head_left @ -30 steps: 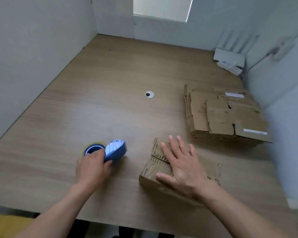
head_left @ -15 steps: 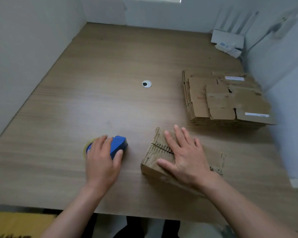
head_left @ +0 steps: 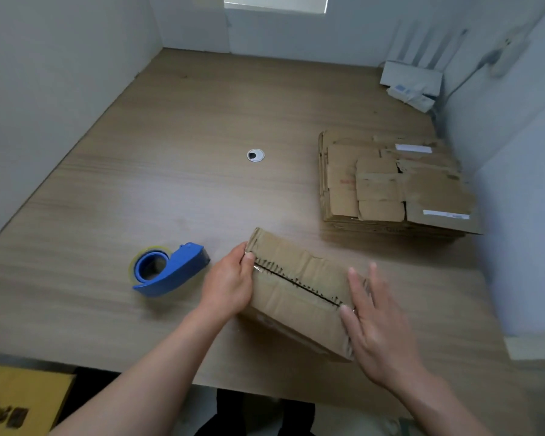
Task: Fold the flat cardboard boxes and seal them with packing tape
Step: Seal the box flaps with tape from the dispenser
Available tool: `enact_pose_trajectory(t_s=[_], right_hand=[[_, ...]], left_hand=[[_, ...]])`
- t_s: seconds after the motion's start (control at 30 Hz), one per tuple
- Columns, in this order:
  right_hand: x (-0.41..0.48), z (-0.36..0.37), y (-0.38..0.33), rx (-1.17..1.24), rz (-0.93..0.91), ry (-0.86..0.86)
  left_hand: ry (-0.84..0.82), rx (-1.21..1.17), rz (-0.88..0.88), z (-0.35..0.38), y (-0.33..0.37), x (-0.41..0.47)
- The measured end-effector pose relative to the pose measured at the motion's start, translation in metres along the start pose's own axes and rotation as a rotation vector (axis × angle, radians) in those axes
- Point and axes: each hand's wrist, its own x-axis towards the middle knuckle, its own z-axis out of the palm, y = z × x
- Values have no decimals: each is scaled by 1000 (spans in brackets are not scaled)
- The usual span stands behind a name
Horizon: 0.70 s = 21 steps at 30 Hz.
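**Front edge.** A yellow cardboard carton with dark print (head_left: 19,401) sits below the front edge of the tabletop at lower left, partly cut off by the frame.

**Hands.** The left hand (head_left: 228,283) is at the left end of the folded brown cardboard box (head_left: 296,291). Its grip is curled round that end, with the thumb on the top face where the centre seam begins. The right hand (head_left: 378,328) is at the opposite end. Its grip is spread, fingers straight and apart, laid flat against the box's right end.

**Task item.** The box rests on the light wood-grain tabletop (head_left: 139,184), near the front edge and right of centre. It lies at an angle, left end farther away than the right. Its top flaps are closed and meet along a dark, ragged seam. Whether tape covers the seam cannot be told.

**Tool.** A blue plastic tape dispenser holding a roll of clear tape (head_left: 170,269) lies on the tabletop just left of the left hand. Neither hand touches it.

**Middle distance.** A small round silver cable grommet (head_left: 255,155) is set into the tabletop. To its right a stack of flat brown cardboard boxes (head_left: 390,184), some with white labels, lies near the right wall, apart from the folded box.

**Far corner.** A white router with upright antennas (head_left: 411,78) stands against the wall.
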Motion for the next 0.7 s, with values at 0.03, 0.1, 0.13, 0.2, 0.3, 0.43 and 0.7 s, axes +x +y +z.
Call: enact_pose_trajectory(t_s=[0.03, 0.1, 0.13, 0.2, 0.3, 0.43, 0.7], right_hand=[[-8, 6, 6, 194, 2, 19], [-18, 21, 9, 534, 37, 61], [-20, 27, 7, 595, 53, 94], [-23, 37, 5, 574, 81, 199], [-20, 41, 13, 534, 90, 378], [-11, 31, 24, 442, 87, 470], [-7, 36, -15, 385, 107, 348]], left_hand=[[10, 9, 1, 0, 1, 0], [12, 10, 3, 2, 5, 4], [10, 9, -7, 3, 9, 9], [31, -14, -36, 7, 18, 23], [140, -114, -97, 21, 36, 44], [347, -368, -259, 34, 56, 56], [40, -47, 7, 46, 38, -21]])
